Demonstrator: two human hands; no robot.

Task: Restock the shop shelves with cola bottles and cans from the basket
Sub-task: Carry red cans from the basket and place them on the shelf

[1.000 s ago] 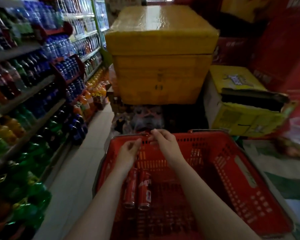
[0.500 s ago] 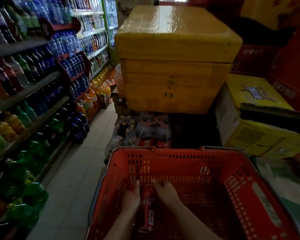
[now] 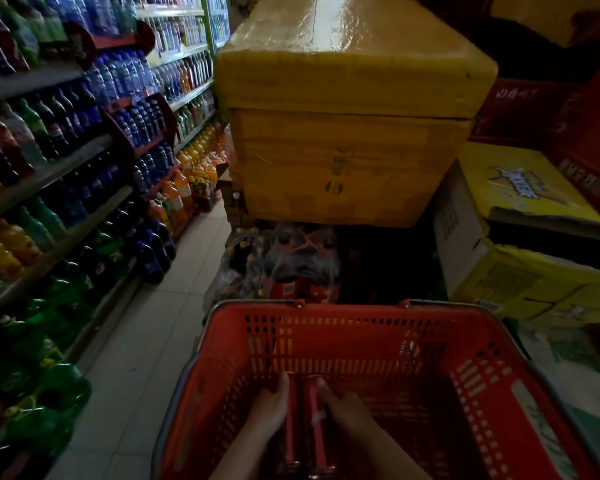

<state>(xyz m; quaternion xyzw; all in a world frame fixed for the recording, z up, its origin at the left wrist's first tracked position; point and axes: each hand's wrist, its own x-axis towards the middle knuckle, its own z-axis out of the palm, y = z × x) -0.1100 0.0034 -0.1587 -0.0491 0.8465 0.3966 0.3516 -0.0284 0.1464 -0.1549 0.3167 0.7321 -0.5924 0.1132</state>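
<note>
Basket (image 3: pixel 378 341) is perforated red plastic, cans (image 3: pixel 314 427) look like glossy metal, big yellow box (image 3: pixel 343 98) shiny with tape, floor (image 3: pixel 142 341) smooth tile.

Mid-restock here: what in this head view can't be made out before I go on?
1. Grip, head view: left hand and right hand flank the two cans. The fingertips are hidden by the cans' sides, so whether they are held is unclear.
2. Can labels: too dim to read, and partly covered by the hands.
3. Basket, near end: cut off by the bottom edge.
4. Shelves at left: dark and blurred, so free slots can't be made out.
</note>
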